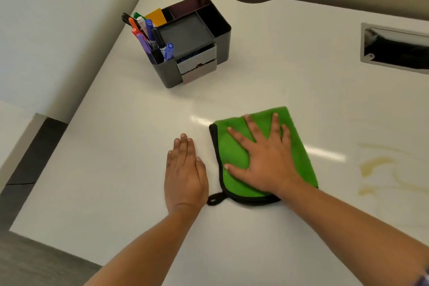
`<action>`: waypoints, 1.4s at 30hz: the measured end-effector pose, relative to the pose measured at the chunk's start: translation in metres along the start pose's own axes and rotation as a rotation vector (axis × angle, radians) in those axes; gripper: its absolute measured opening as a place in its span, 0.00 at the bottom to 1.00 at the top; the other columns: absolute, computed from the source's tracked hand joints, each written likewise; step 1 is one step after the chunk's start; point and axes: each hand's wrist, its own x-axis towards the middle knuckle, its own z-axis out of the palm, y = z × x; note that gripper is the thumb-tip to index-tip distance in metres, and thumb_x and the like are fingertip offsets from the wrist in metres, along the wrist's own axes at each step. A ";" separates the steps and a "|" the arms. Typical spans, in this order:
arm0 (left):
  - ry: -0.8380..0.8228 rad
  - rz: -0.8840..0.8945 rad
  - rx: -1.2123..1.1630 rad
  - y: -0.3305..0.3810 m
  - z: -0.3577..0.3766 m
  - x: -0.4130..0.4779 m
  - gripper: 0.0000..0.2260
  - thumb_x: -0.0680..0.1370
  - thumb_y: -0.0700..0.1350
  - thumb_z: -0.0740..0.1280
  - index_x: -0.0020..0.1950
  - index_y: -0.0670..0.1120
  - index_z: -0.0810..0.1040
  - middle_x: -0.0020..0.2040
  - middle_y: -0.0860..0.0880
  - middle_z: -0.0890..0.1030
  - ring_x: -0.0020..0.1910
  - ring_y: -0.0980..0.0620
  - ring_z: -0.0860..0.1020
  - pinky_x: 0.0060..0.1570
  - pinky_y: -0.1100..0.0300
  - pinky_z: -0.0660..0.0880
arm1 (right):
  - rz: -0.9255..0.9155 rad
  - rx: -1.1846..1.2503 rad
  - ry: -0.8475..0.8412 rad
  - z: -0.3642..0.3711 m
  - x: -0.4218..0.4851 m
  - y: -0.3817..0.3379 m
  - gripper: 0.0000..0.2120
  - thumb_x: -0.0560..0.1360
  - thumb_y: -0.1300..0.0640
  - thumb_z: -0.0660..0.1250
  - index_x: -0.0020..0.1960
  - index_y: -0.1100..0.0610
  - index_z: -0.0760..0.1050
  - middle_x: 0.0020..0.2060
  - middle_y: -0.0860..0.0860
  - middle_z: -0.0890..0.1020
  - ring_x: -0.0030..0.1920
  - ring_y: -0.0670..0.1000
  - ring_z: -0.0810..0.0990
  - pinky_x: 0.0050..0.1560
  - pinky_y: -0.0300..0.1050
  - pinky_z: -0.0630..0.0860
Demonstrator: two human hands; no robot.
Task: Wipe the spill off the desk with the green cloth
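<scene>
A green cloth (299,146) with black trim and a small black loop lies folded on the white desk (116,169) near the middle. My right hand (264,158) presses flat on top of it, fingers spread. My left hand (185,169) rests flat on the bare desk just left of the cloth, fingers together, holding nothing. A yellowish smeared spill (376,165) stains the desk to the right of the cloth, apart from it.
A dark desk organizer (209,37) with several coloured pens and a small drawer stands at the back left. A metal-framed cable opening (394,49) is set into the desk at the far right. The desk's left edge drops to the floor.
</scene>
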 end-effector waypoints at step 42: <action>0.003 -0.021 0.107 0.064 0.038 -0.073 0.28 0.78 0.48 0.44 0.76 0.39 0.57 0.78 0.44 0.56 0.77 0.49 0.51 0.75 0.54 0.46 | 0.429 0.018 0.017 0.009 -0.223 0.200 0.32 0.75 0.37 0.52 0.78 0.36 0.56 0.81 0.50 0.55 0.78 0.70 0.50 0.72 0.75 0.52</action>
